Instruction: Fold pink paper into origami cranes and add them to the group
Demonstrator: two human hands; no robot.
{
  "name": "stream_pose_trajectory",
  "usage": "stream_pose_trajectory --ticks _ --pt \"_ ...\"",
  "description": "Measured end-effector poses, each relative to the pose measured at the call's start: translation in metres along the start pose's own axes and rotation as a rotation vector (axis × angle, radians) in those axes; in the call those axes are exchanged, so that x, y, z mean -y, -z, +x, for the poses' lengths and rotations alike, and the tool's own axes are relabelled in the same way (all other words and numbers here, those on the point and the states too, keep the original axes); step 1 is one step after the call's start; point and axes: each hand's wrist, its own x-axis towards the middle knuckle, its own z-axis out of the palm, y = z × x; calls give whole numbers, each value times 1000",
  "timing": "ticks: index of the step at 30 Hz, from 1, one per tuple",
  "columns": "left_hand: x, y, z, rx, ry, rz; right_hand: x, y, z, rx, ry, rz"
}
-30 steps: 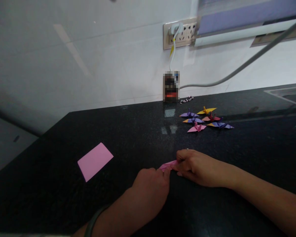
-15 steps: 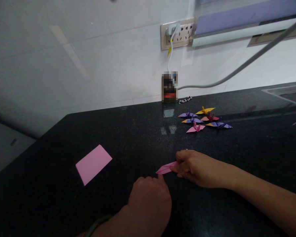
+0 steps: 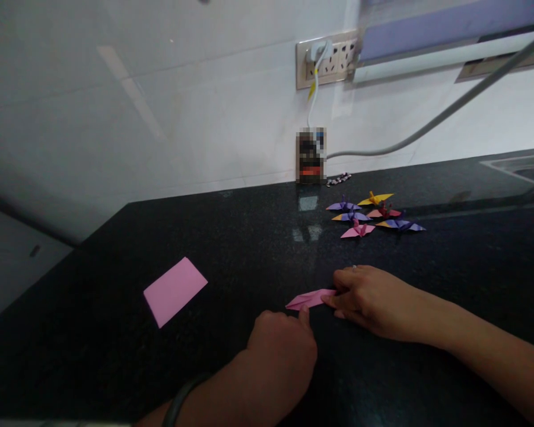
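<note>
A narrow folded pink paper piece [image 3: 309, 298] lies on the black stone counter [image 3: 249, 249]. My right hand [image 3: 369, 299] pinches its right end, fingers closed on the paper. My left hand [image 3: 282, 353] is curled, and one fingertip presses the paper's near edge. A dark band sits on my left wrist. A flat pink paper sheet [image 3: 174, 290] lies apart to the left.
Several folded paper cranes [image 3: 374, 216] in purple, yellow, red and pink sit at the back right. A blurred device [image 3: 310, 155] leans on the wall, plugged by a white cable into a socket strip [image 3: 324, 58]. A grey hose [image 3: 427, 127] crosses the wall.
My left hand came off the paper's left tip and now touches its near edge with one finger. My right hand slid a little right, leaving more of the pink piece uncovered.
</note>
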Motion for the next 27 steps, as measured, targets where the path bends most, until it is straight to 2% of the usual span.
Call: stream_pose_trajectory --ticks 5,9,12,17,22,25,27 --pt "2 2 -1 -36 -13 6 -2 7 -8 -27 13 15" --pt "3 4 -1 -64 -30 1 0 10 -3 -129 -79 108" --pt "5 6 0 -79 2 -25 3 3 6 -189 -104 194" --pt "11 10 3 -116 58 -90 7 -10 16 -172 -175 277" --pt "16 13 7 -155 143 -152 10 -12 16 -187 -263 389" --pt "21 15 8 -257 241 -214 8 -12 17 -218 -315 549" --pt "27 17 9 -388 315 -306 3 -11 18 -297 -387 706"
